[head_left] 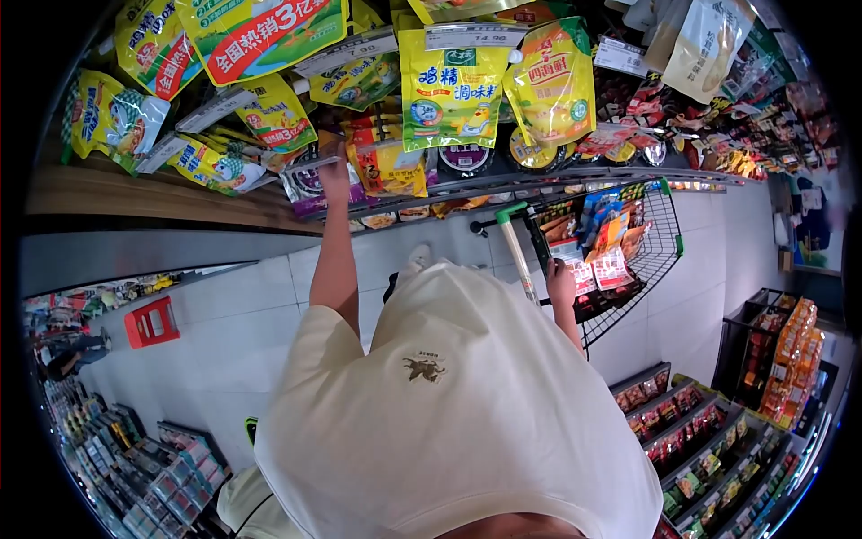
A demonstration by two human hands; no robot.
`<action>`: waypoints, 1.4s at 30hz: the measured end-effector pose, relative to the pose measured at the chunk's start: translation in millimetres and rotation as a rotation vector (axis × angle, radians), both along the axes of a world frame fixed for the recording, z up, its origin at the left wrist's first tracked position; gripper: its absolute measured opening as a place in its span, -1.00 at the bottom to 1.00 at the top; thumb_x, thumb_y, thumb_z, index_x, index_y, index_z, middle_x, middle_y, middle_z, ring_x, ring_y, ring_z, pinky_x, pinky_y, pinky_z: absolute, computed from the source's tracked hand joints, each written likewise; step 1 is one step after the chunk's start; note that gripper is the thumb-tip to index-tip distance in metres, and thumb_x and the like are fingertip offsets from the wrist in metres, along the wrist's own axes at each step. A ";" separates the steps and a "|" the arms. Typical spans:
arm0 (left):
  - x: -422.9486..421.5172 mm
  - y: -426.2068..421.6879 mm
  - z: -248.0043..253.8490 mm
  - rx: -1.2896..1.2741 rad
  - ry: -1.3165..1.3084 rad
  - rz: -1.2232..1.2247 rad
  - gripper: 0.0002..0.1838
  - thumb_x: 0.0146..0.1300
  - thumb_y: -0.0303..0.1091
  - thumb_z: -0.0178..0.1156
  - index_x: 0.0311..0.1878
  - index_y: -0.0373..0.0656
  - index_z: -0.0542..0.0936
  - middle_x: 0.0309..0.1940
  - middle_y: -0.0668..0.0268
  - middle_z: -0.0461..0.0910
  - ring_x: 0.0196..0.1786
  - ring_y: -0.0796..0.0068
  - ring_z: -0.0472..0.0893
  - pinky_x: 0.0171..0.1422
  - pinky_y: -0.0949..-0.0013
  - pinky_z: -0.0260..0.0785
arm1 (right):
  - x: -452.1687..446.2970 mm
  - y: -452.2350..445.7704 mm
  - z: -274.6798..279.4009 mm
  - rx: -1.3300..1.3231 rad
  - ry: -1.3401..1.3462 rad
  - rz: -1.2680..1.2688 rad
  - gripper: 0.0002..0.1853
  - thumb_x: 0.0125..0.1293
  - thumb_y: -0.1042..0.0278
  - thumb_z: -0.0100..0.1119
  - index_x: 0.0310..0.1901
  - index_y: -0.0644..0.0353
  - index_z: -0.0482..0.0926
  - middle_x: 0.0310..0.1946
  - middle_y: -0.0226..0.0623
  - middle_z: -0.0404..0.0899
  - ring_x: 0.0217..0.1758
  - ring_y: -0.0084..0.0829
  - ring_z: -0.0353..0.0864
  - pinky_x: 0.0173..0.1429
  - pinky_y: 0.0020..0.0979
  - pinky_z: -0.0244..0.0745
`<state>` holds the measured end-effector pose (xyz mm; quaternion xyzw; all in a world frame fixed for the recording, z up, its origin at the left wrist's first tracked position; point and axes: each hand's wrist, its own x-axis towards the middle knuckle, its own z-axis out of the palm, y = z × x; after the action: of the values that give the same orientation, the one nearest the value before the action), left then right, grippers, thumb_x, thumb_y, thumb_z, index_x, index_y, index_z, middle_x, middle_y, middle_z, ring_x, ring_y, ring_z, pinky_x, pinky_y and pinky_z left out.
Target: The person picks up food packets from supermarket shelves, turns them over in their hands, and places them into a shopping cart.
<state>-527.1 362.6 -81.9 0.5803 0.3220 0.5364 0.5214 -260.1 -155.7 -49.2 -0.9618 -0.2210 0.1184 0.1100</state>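
Note:
My left hand [334, 175] reaches into the lower shelf among seasoning pouches. It is beside a purple-edged packet [308, 186] and a yellow-orange packet [395, 168]. A price-tag strip and shadow partly cover its fingers, so I cannot tell whether it grips anything. Down on the right, my right hand [561, 280] is closed at the near end of a black wire shopping cart [666, 229] with green corners. Inside the cart lie a blue packet [600, 211], an orange packet [612, 234] and red-and-white printed packs [613, 269].
Above hang yellow pouches [452, 99] behind price tags [476, 36]. A red basket [152, 322] stands on the tiled floor [224, 359] at left. Stocked racks [691, 440] and orange packs [795, 359] line the right. Part of another person [76, 355] shows far left.

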 end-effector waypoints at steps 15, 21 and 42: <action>18.1 35.9 20.6 0.121 0.266 0.039 -0.48 0.46 -0.15 0.13 0.36 -0.28 0.43 0.15 0.06 0.58 0.11 0.30 0.56 0.20 0.36 0.32 | -4.7 1.2 1.8 0.047 -0.020 -0.098 -0.56 0.49 -0.03 -0.03 -0.02 0.20 0.65 -0.22 0.13 0.68 -0.12 0.11 0.68 -0.04 0.01 0.56; 24.6 47.3 24.1 -0.105 0.177 -0.024 -0.50 0.47 -0.16 0.11 0.34 -0.28 0.43 0.15 0.08 0.58 0.11 0.28 0.56 0.20 0.33 0.35 | -8.8 -0.2 17.1 0.087 0.029 -0.140 -0.57 0.49 -0.05 -0.03 -0.08 0.18 0.63 -0.31 0.09 0.68 -0.19 0.09 0.68 -0.08 0.03 0.58; 6.9 39.0 2.4 -0.628 -0.168 0.018 -0.56 0.51 -0.18 0.07 0.28 -0.29 0.43 0.14 0.13 0.56 0.13 0.22 0.56 0.19 0.24 0.44 | -15.9 -11.5 37.3 0.164 0.212 -0.269 -0.58 0.46 -0.03 0.00 -0.09 0.16 0.66 -0.16 -0.02 0.70 -0.04 0.00 0.68 0.06 -0.05 0.57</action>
<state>-520.2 401.5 -79.5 0.3420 0.4326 0.4615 0.6949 -276.0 -167.2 -12.0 -0.9527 -0.0864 0.1847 0.2255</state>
